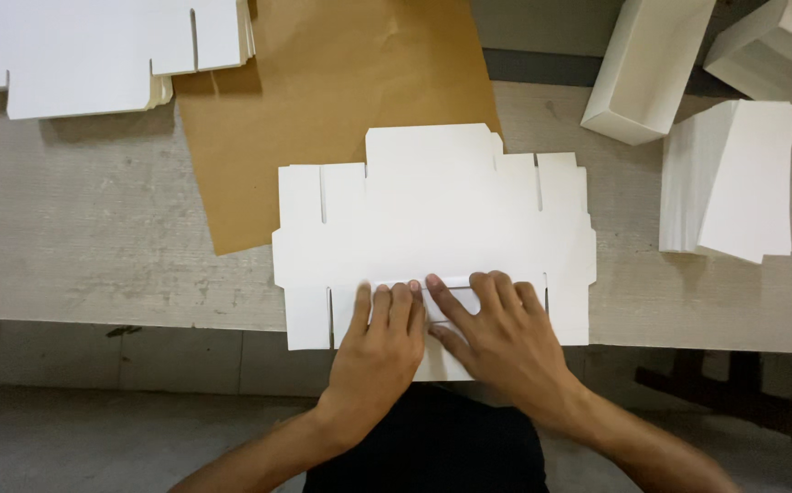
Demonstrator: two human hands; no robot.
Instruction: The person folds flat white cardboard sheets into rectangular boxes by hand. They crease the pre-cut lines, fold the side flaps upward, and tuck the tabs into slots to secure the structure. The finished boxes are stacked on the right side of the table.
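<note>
Flat white die-cut cardboard box blank [432, 219] lay on rough grey workbench [95, 237], partly over smooth brown kraft paper sheet [323, 100]. Left hand [382, 342] and right hand [496, 333] pressed flat, fingers extended, folding blank's near flap.

Flat die-cut carton blank [432, 210]: plain white, no print. Paper sheet [323, 100] beneath it: kraft brown. Table [95, 228]: pale grey, mottled and scuffed. Folded box [647, 64], stack of blanks [734, 183] and far-left stack [95, 50]: white, unpatterned
</note>
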